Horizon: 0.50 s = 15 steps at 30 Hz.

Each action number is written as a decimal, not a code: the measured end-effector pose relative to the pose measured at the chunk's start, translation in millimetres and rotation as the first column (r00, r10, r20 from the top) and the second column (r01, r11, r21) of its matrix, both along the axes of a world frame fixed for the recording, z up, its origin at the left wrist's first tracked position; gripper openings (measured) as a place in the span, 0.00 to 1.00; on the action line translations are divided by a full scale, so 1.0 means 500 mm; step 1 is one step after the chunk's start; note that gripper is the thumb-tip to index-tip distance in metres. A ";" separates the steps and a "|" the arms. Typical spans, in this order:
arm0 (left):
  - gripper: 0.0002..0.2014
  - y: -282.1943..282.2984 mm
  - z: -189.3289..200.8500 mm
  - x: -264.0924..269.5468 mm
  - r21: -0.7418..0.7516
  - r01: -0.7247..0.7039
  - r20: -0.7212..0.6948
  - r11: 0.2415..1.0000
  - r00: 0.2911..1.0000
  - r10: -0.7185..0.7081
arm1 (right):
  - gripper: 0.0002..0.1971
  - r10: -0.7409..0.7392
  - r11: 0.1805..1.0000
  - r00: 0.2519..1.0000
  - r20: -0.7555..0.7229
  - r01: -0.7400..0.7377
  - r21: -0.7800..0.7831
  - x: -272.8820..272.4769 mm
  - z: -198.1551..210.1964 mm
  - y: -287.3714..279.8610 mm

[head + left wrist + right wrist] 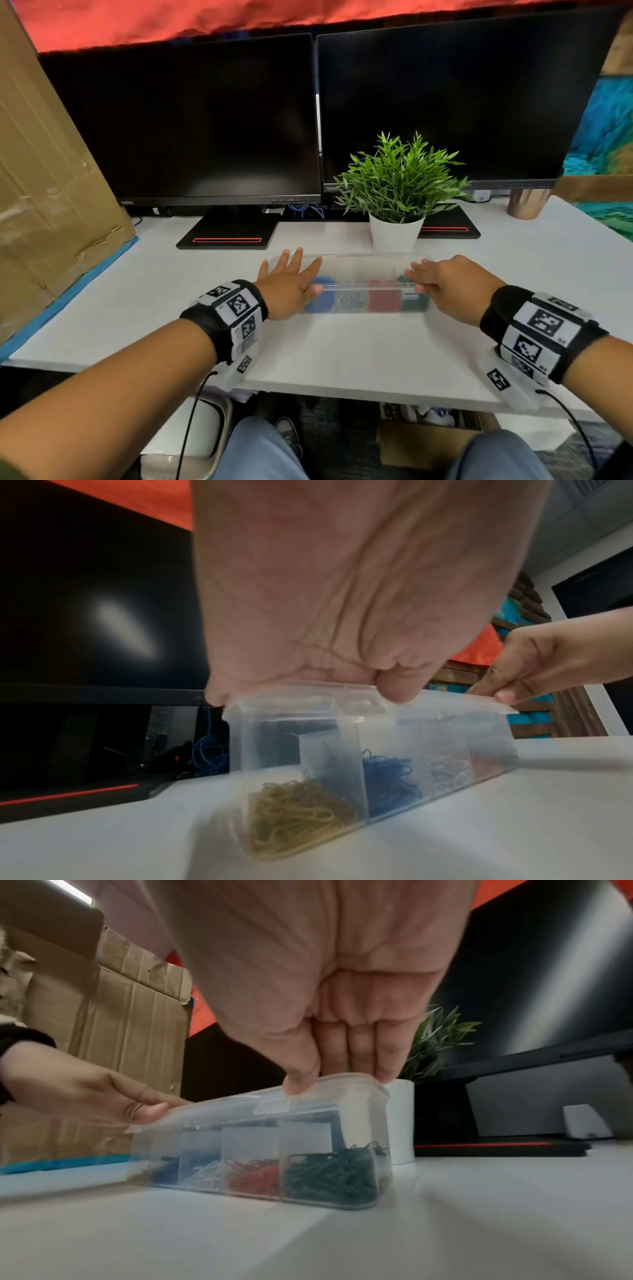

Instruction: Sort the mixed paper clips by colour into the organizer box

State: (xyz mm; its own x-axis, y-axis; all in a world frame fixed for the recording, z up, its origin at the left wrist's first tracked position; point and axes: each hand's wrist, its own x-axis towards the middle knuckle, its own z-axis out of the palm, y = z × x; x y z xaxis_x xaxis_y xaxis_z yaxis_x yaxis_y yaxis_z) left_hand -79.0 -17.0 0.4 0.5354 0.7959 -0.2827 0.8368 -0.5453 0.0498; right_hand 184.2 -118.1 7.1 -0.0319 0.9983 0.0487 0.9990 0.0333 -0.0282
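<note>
A clear organizer box (363,308) lies across the white desk (342,349), with its clear lid (359,270) down on top. Separate compartments hold yellow clips (298,815), blue clips (390,780), white clips (445,772), red clips (253,1175) and green clips (332,1177). My left hand (291,277) lies flat on the lid's left end, fingers straight, thumb at the front edge. On the lid's right end my right hand (442,284) presses with straight fingers (356,1053), its thumb by the front latch tab (274,1107).
A potted plant (397,205) stands directly behind the box. Two dark monitors (205,130) (445,102) on black bases fill the back. Cardboard (41,171) leans at the left. A copper cup (527,204) stands at the back right. The desk's front edge (342,387) is near my wrists.
</note>
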 end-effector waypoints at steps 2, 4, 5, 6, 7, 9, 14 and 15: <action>0.29 0.004 -0.002 0.026 0.029 0.011 -0.005 1.000 1.000 -0.011 | 0.22 -0.067 0.997 0.994 0.089 0.070 -0.023 0.002 0.003 -0.007; 0.29 0.008 -0.001 0.048 0.045 0.017 -0.004 0.999 1.000 -0.017 | 0.25 -0.109 0.992 0.980 0.167 0.118 -0.042 -0.001 0.002 -0.012; 0.29 0.010 -0.001 0.057 0.053 0.017 -0.005 0.998 1.000 -0.017 | 0.26 -0.121 0.990 0.974 0.190 0.133 -0.047 -0.002 -0.001 -0.014; 0.29 0.012 0.000 0.064 0.060 0.017 -0.005 0.998 1.000 -0.016 | 0.28 -0.136 0.988 0.970 0.204 0.148 -0.046 -0.004 -0.004 -0.015; 0.29 0.015 -0.002 0.069 0.069 0.019 -0.004 0.997 1.000 -0.018 | 0.28 -0.145 0.986 0.967 0.209 0.158 -0.045 -0.004 -0.007 -0.016; 0.28 0.018 -0.006 0.074 0.079 0.018 -0.006 0.997 1.000 -0.017 | 0.28 -0.159 0.984 0.966 0.204 0.172 -0.046 -0.004 -0.008 -0.016; 0.28 0.019 -0.008 0.080 0.093 0.014 0.001 0.996 1.000 -0.014 | 0.24 -0.151 0.977 0.975 0.162 0.172 -0.128 0.006 0.013 -0.009; 0.28 0.019 -0.009 0.081 0.097 0.016 0.006 0.995 1.000 -0.017 | 0.23 -0.149 0.977 0.976 0.157 0.170 -0.131 0.003 0.021 -0.012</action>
